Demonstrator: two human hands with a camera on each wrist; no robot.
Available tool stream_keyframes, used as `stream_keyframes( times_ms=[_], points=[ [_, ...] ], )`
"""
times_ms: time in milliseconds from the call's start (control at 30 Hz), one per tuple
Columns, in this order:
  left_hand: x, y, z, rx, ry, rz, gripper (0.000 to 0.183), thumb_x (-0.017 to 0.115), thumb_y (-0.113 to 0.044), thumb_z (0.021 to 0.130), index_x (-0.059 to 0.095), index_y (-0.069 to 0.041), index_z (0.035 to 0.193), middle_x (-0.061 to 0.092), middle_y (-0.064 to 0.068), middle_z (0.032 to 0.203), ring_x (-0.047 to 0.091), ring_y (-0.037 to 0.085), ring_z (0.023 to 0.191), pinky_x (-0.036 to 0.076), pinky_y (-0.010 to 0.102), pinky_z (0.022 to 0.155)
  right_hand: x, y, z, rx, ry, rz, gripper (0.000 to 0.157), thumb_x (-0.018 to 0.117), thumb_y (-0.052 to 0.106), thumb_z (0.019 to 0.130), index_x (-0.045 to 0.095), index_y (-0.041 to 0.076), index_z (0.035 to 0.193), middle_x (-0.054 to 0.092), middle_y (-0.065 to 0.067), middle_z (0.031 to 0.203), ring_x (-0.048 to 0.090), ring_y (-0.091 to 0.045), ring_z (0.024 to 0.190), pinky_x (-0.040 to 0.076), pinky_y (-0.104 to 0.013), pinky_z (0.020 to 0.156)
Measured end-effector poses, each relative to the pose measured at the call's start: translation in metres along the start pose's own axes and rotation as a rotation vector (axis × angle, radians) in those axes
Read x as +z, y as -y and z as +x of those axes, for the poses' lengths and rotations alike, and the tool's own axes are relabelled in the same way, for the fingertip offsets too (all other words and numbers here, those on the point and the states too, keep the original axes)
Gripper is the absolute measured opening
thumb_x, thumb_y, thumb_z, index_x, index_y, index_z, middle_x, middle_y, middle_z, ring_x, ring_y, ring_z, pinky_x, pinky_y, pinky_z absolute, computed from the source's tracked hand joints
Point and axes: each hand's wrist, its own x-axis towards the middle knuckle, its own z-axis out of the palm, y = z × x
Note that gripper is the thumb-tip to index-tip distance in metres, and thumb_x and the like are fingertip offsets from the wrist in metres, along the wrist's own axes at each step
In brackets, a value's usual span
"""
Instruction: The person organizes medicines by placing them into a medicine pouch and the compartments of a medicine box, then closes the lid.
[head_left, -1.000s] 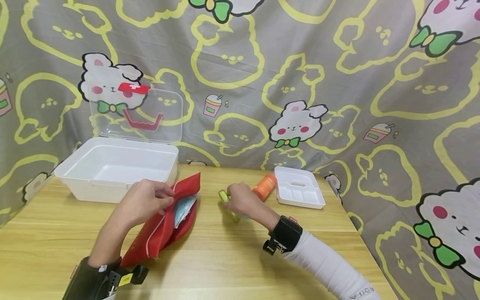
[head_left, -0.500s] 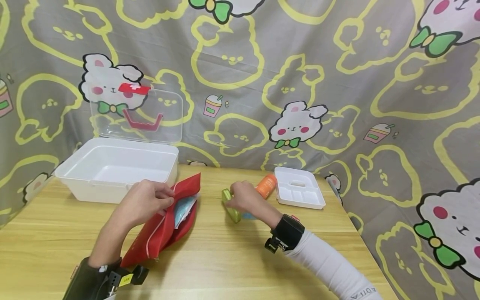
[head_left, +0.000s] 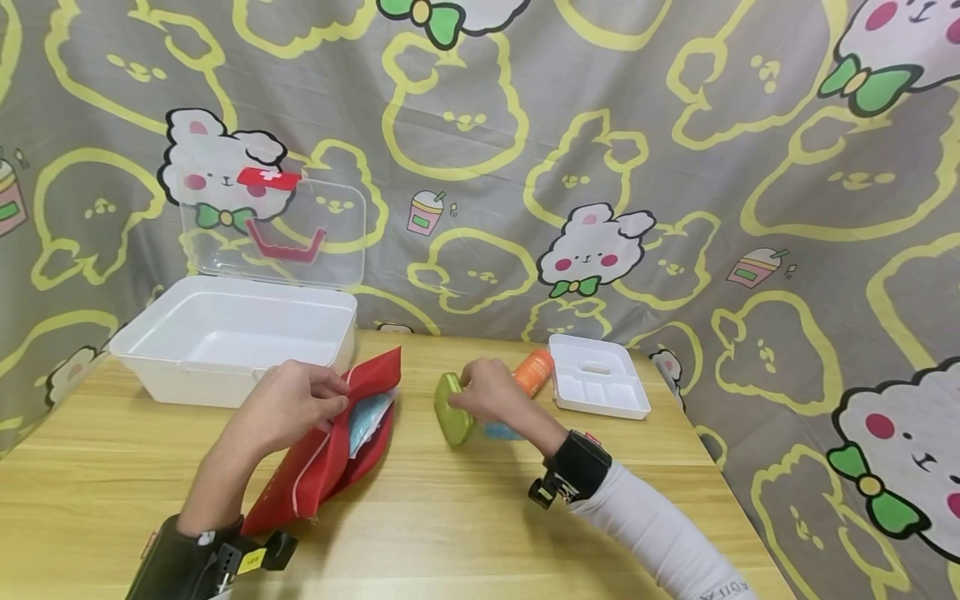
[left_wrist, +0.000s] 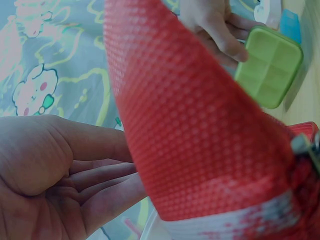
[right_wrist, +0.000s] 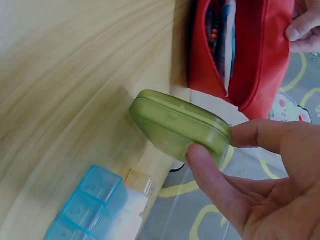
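My left hand [head_left: 288, 404] pinches the upper edge of a red zip pouch [head_left: 318, 467], holding its mouth apart. A light blue and white packet [head_left: 367, 421] shows inside the pouch. Right of it, my right hand [head_left: 491, 392] grips a green pill box [head_left: 454, 412] between thumb and fingers. In the left wrist view the pill box [left_wrist: 270, 65] shows compartments through its face. The right wrist view shows it tilted, its lid closed, between the pouch and a blue compartmented pill organizer [right_wrist: 95, 200] on the table.
Left of the pouch stands a white plastic box [head_left: 232, 375] with its clear lid [head_left: 273, 225] raised. An orange bottle [head_left: 534, 372] lies beside a white divided tray [head_left: 600, 383] on the right. A patterned cloth [head_left: 480, 200] hangs behind the wooden table [head_left: 450, 533].
My right hand has turned the green pill box so that its broad face shows more in the head view. The left hand and the pouch have stayed in place.
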Motion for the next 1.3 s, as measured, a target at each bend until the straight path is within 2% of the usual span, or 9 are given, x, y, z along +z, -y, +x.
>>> stream_keyframes(
  times_ms=[67, 133, 200, 333, 500, 633, 900, 1133, 1300],
  points=[
    [0.0, 0.0, 0.0, -0.003, 0.0, -0.001, 0.028, 0.073, -0.006, 0.089, 0.071, 0.006, 0.115, 0.075, 0.02, 0.1, 0.071, 0.016, 0.069, 0.064, 0.038, 0.07, -0.001, 0.001, -0.001, 0.015, 0.005, 0.052, 0.023, 0.075, 0.021, 0.085, 0.072, -0.001, 0.089, 0.069, -0.006, 0.076, 0.058, -0.008, 0.05, 0.046, -0.019, 0.05],
    [0.0, -0.001, 0.0, -0.003, 0.0, -0.001, 0.028, 0.073, -0.006, 0.089, 0.071, 0.006, 0.115, 0.075, 0.02, 0.099, 0.071, 0.016, 0.069, 0.064, 0.038, 0.07, -0.002, 0.002, -0.002, 0.031, 0.013, 0.111, 0.034, 0.075, 0.021, 0.085, 0.074, -0.004, 0.107, 0.075, -0.014, 0.085, 0.07, -0.019, 0.055, 0.055, -0.022, 0.054],
    [0.0, -0.001, 0.0, -0.001, -0.002, 0.001, 0.028, 0.073, -0.006, 0.089, 0.071, 0.006, 0.115, 0.075, 0.02, 0.099, 0.071, 0.016, 0.069, 0.064, 0.038, 0.069, -0.003, 0.003, -0.003, 0.048, 0.03, 0.155, 0.036, 0.075, 0.022, 0.086, 0.073, -0.004, 0.111, 0.074, -0.013, 0.076, 0.073, -0.028, 0.059, 0.057, -0.026, 0.054],
    [0.001, -0.001, 0.0, 0.002, -0.005, -0.002, 0.026, 0.072, -0.005, 0.089, 0.071, 0.006, 0.114, 0.075, 0.019, 0.098, 0.071, 0.016, 0.069, 0.064, 0.037, 0.069, -0.004, 0.005, -0.005, 0.057, 0.051, 0.23, 0.033, 0.075, 0.024, 0.085, 0.074, 0.0, 0.108, 0.069, -0.007, 0.062, 0.074, -0.032, 0.061, 0.06, -0.034, 0.056],
    [0.001, -0.001, 0.0, 0.008, -0.004, -0.005, 0.026, 0.072, -0.005, 0.09, 0.071, 0.006, 0.113, 0.075, 0.019, 0.098, 0.071, 0.016, 0.069, 0.064, 0.036, 0.069, -0.004, 0.007, -0.009, 0.055, 0.091, 0.369, 0.027, 0.074, 0.021, 0.084, 0.074, 0.002, 0.104, 0.071, -0.007, 0.074, 0.071, -0.023, 0.055, 0.063, -0.049, 0.066],
    [0.0, -0.001, 0.0, 0.005, -0.003, -0.004, 0.027, 0.072, -0.005, 0.09, 0.071, 0.006, 0.114, 0.075, 0.019, 0.098, 0.071, 0.016, 0.069, 0.064, 0.037, 0.07, -0.003, 0.008, -0.012, 0.054, 0.134, 0.456, 0.027, 0.074, 0.021, 0.086, 0.073, 0.002, 0.104, 0.072, -0.009, 0.083, 0.072, -0.021, 0.058, 0.063, -0.048, 0.069],
    [0.0, -0.002, 0.001, 0.006, -0.005, 0.002, 0.027, 0.072, -0.006, 0.09, 0.071, 0.005, 0.114, 0.076, 0.018, 0.098, 0.072, 0.015, 0.068, 0.064, 0.038, 0.071, -0.003, 0.013, -0.016, 0.051, 0.182, 0.617, 0.028, 0.073, 0.019, 0.087, 0.07, -0.002, 0.105, 0.073, -0.013, 0.085, 0.073, -0.021, 0.063, 0.064, -0.041, 0.062],
    [0.0, -0.002, 0.0, 0.003, -0.01, 0.003, 0.026, 0.072, -0.006, 0.09, 0.071, 0.006, 0.113, 0.076, 0.018, 0.097, 0.072, 0.016, 0.067, 0.064, 0.039, 0.072, 0.009, 0.02, -0.017, 0.052, 0.21, 0.796, 0.024, 0.07, 0.011, 0.086, 0.07, -0.005, 0.104, 0.073, -0.013, 0.084, 0.071, -0.018, 0.06, 0.063, -0.052, 0.071],
    [0.0, -0.001, 0.0, 0.007, -0.016, 0.005, 0.025, 0.071, -0.005, 0.091, 0.072, 0.006, 0.112, 0.076, 0.018, 0.095, 0.072, 0.016, 0.067, 0.064, 0.039, 0.071, 0.02, 0.026, -0.019, 0.055, 0.222, 0.888, 0.025, 0.069, 0.012, 0.087, 0.069, -0.005, 0.105, 0.072, -0.013, 0.086, 0.07, -0.018, 0.06, 0.063, -0.053, 0.073]
  ],
)
